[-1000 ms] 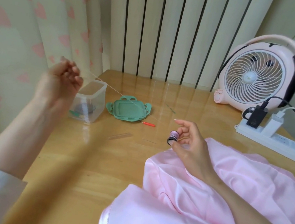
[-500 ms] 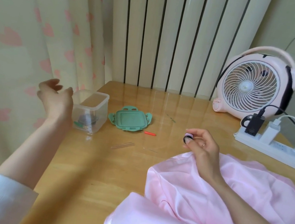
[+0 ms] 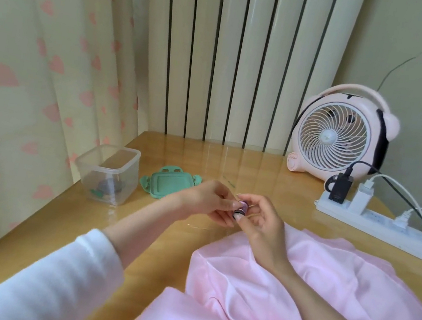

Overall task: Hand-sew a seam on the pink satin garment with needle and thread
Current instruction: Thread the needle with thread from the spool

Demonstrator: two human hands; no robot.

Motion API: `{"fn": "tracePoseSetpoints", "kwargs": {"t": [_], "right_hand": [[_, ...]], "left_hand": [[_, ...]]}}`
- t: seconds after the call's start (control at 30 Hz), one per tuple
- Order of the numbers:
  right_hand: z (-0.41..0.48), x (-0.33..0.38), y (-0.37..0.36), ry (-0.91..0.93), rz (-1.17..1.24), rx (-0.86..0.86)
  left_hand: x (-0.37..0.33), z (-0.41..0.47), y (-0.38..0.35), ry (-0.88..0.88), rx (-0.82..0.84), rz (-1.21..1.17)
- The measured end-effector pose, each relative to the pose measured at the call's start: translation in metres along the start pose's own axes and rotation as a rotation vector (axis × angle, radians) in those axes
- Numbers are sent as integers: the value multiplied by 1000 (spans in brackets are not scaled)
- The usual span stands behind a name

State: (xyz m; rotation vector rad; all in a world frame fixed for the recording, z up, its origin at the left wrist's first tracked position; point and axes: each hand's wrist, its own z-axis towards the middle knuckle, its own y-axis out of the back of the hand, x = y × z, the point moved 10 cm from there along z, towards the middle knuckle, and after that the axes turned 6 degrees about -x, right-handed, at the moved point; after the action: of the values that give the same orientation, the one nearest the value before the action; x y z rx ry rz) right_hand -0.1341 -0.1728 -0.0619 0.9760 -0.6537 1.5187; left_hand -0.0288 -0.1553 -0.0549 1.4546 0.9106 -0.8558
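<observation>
We see the left hand point(image 3: 203, 203) and the right hand point(image 3: 266, 226) meeting above the glossy wooden surface point(image 3: 253, 167), their fingers point(image 3: 254, 203) curled narrow and pinching 1 small cylindrical thread spool point(image 3: 240, 210), dark-rimmed and wound in pink. Just below and to the right of the fingers, the pink satin garment point(image 3: 336, 289) lies in smooth, softly creased folds under the right wrist. Left of the fingers sits a flat green clip lid point(image 3: 168, 186), and beyond it a clear, rounded-square plastic box point(image 3: 108, 170); a round pink fan point(image 3: 341, 135) with a white spiral grille stands well off to their right.
</observation>
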Motion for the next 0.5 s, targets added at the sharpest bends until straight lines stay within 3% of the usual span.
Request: {"fn": "tracePoseSetpoints", "kwargs": {"t": [0.3,0.5], "right_hand": [[-3,9,-3,72,-62,-14],[-1,7,-2,58,-39,-18]], "left_hand": [[-15,9,20,109,31,428],[-50,3,33,10,-24,313]]}}
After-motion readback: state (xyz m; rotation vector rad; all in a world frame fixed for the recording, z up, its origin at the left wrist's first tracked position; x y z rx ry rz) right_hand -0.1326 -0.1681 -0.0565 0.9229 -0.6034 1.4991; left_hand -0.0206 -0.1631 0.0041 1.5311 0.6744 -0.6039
